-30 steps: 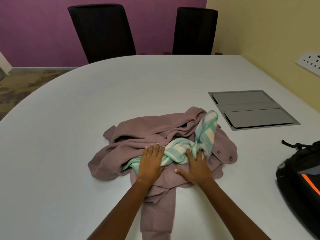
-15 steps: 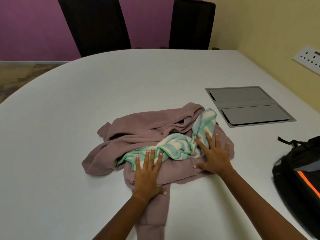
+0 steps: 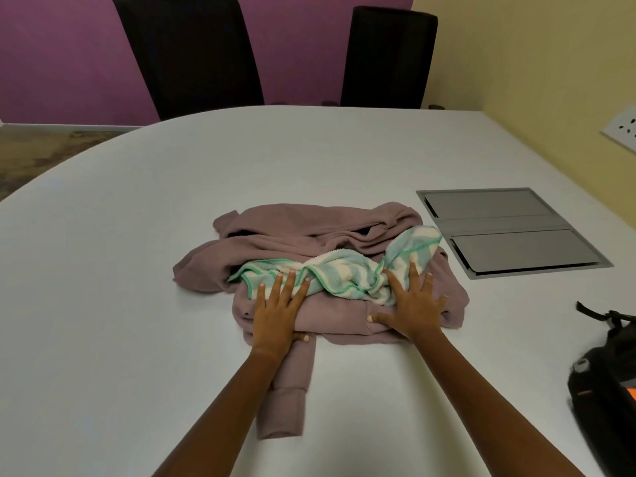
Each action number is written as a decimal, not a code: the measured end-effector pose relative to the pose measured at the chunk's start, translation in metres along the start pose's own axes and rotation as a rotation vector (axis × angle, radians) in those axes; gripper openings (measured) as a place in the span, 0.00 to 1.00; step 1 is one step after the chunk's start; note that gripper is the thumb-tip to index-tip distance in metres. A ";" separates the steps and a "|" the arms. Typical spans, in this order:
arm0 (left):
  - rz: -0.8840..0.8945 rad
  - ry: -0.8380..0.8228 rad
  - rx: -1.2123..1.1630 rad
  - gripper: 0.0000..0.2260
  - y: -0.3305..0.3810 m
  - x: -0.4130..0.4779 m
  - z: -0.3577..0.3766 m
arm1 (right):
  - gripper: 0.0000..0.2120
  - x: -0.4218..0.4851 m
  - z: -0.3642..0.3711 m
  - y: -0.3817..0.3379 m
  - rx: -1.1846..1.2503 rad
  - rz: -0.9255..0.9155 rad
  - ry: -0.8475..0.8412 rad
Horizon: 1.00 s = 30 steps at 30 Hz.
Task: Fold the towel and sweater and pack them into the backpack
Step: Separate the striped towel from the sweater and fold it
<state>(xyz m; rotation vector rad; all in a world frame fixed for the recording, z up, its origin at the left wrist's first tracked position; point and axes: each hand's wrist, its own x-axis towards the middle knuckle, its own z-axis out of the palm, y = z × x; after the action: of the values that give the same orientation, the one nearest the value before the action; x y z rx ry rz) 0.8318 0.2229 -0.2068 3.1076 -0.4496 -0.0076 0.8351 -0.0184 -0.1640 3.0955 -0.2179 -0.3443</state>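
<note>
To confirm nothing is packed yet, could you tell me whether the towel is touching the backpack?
Apart: the head view shows bare table between the towel and the backpack.

We see the mauve sweater (image 3: 275, 242) lying crumpled and unfolded in the middle of the tabletop (image 3: 137, 270), one sleeve (image 3: 285, 390) trailing toward us with its cuff at the near end. The towel (image 3: 344, 273), white with pale teal stripes and a green hem, lies bunched in a twisted strip across the sweater. The black backpack (image 3: 602, 407), marked with orange, sits at our right, well apart from both.
</note>
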 end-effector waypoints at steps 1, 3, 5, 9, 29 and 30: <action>0.001 0.006 0.002 0.58 -0.003 0.007 0.001 | 0.46 0.007 0.000 -0.001 0.012 0.002 0.001; 0.004 0.021 0.002 0.57 -0.007 0.020 0.003 | 0.46 0.019 -0.001 -0.002 0.034 0.003 0.001; 0.004 0.028 0.007 0.56 -0.011 0.031 0.004 | 0.45 0.030 -0.002 -0.003 0.054 0.007 0.006; -0.022 0.051 0.008 0.53 -0.016 0.050 0.009 | 0.43 0.050 -0.004 -0.006 0.094 -0.002 0.038; 0.011 0.274 -0.594 0.37 -0.021 0.019 -0.016 | 0.18 0.021 -0.029 0.005 0.986 -0.209 0.528; -0.002 0.337 -0.608 0.33 -0.019 0.016 -0.022 | 0.18 0.013 -0.035 0.006 1.009 -0.220 0.564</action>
<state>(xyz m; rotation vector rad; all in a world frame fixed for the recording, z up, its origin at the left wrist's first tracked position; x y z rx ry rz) 0.8527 0.2371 -0.1849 2.4477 -0.3492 0.3110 0.8548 -0.0258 -0.1323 3.9803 -0.0240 0.9388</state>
